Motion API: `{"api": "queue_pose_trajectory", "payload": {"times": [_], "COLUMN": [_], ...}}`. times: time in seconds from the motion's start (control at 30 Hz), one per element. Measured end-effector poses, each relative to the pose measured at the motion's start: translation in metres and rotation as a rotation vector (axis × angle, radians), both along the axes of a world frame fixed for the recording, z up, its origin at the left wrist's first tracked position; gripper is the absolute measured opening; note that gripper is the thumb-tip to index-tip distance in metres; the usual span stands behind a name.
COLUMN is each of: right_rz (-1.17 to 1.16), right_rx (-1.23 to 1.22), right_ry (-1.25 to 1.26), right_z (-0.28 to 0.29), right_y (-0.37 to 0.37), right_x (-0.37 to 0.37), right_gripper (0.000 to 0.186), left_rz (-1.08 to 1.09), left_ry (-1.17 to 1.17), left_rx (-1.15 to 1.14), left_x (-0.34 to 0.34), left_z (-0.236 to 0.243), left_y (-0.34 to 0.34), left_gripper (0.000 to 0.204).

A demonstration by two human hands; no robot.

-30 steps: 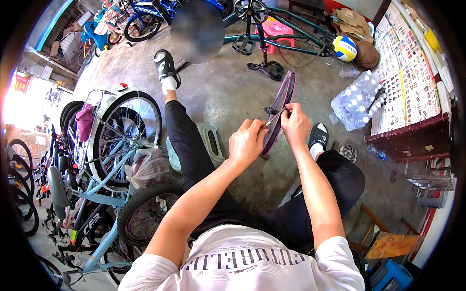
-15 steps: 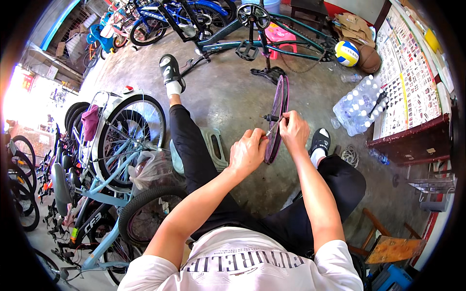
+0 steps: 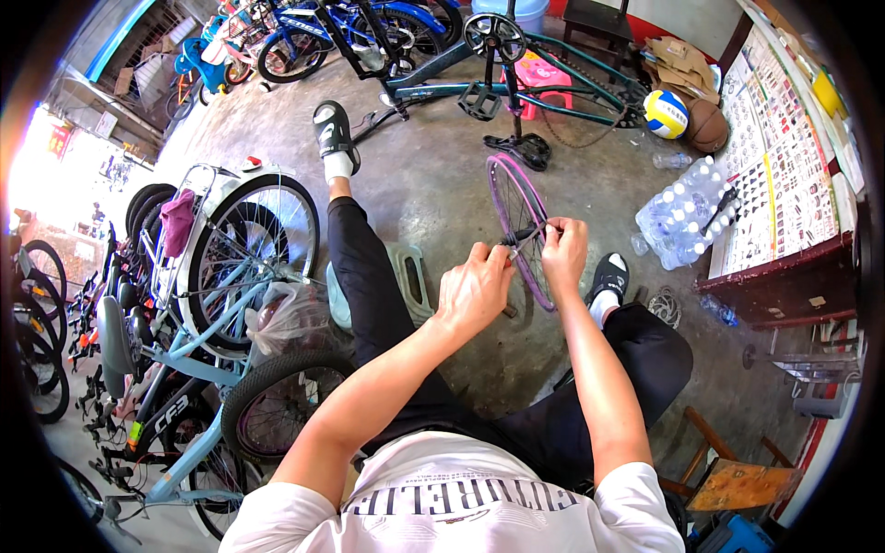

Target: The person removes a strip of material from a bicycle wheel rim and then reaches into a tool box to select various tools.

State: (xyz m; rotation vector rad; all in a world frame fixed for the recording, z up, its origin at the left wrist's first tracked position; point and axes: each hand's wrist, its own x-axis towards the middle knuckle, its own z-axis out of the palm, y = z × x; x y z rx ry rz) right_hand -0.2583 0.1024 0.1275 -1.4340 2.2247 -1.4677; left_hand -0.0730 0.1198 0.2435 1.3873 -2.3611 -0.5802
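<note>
A small bicycle wheel point(image 3: 503, 170) with a pink-purple rim stands tilted between my hands, above the concrete floor. Its dark hub point(image 3: 524, 236) spans the gap between my fingertips. My left hand point(image 3: 474, 288) is closed in a pinch at the hub's left end, back of the hand upward. On the other side my right hand point(image 3: 565, 257) pinches at the hub's right end, close to the rim. The fingers hide the exact grip and any small part in it.
Ahead stands an upturned teal bicycle frame point(image 3: 429, 85). Bicycles point(image 3: 207, 346) crowd the left, beside a loose tyred wheel point(image 3: 241, 405). At right are bottled water point(image 3: 687, 212), balls point(image 3: 666, 114) and a cabinet point(image 3: 784, 300). A greenish plastic stool point(image 3: 410, 276) is by my left leg.
The wheel has turned from nearly edge-on to a slant, showing its spokes, with its top moved left and its bottom right. Both hands stay at the hub.
</note>
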Motion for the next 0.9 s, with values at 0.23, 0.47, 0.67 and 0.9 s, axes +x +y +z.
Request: {"api": "queue_pose_trajectory", "payload": {"times": [0.23,0.47,0.67,0.9], "right_rz": [0.01,0.137,0.222,0.363], "right_rx": [0.079,0.078,0.054,0.132], "right_ry": [-0.703,-0.69,-0.772,-1.117], "right_z": [0.004,0.014,0.016,0.019], "right_y": [-0.015,-0.015,-0.015,-0.01], "right_x": [-0.017,-0.019,-0.023,-0.028], "right_gripper": [0.02,0.018,0.014,0.023], "left_rz": [0.024,0.069,0.092,0.135], "left_ry": [0.057,0.137,0.156,0.213], "left_rx": [0.036,0.042,0.058,0.048], "left_x": [0.017,0.021,0.009,0.0], "left_z": [-0.015,-0.031,-0.035,-0.057], "left_y": [-0.012,-0.016,-0.023,-0.042], "left_gripper": [0.022,0.022,0.022,0.022]}}
